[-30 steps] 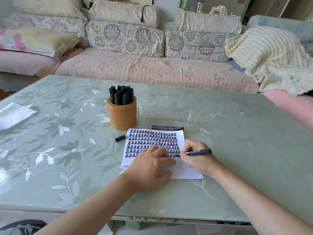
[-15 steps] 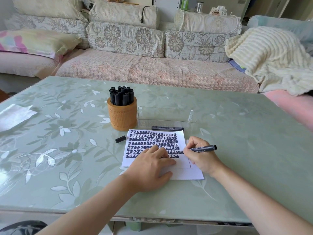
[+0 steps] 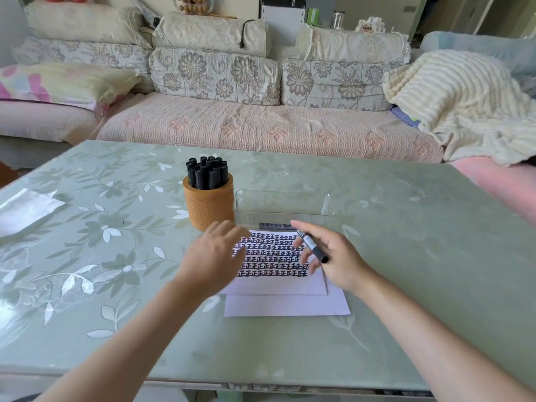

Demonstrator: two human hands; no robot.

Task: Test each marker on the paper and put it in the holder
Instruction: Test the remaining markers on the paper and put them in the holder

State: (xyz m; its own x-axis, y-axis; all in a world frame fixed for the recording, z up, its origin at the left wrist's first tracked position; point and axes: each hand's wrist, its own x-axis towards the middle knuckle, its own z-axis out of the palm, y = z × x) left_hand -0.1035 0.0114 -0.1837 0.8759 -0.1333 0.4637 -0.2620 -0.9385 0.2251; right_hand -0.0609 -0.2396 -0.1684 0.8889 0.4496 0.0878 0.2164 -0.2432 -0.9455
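Note:
A white paper (image 3: 278,285) covered with rows of black marks lies on the green table, over a second blank sheet. My right hand (image 3: 333,259) is raised above its right edge and holds an uncapped black marker (image 3: 311,245) between thumb and fingers. My left hand (image 3: 214,253) hovers open above the paper's left edge, fingers spread, hiding the spot where the loose cap lay. An orange woven holder (image 3: 208,206) with several capped black markers stands behind the paper on the left. One more black marker (image 3: 275,226) lies at the paper's far edge.
A clear plastic tray (image 3: 282,204) sits right of the holder. A pale folded sheet (image 3: 26,208) lies at the table's left edge. A sofa with cushions and a cream blanket (image 3: 458,103) runs behind the table.
My right hand lifted the marker off the paper and turned it. My left hand left the paper and moved up and left towards the cap's spot.

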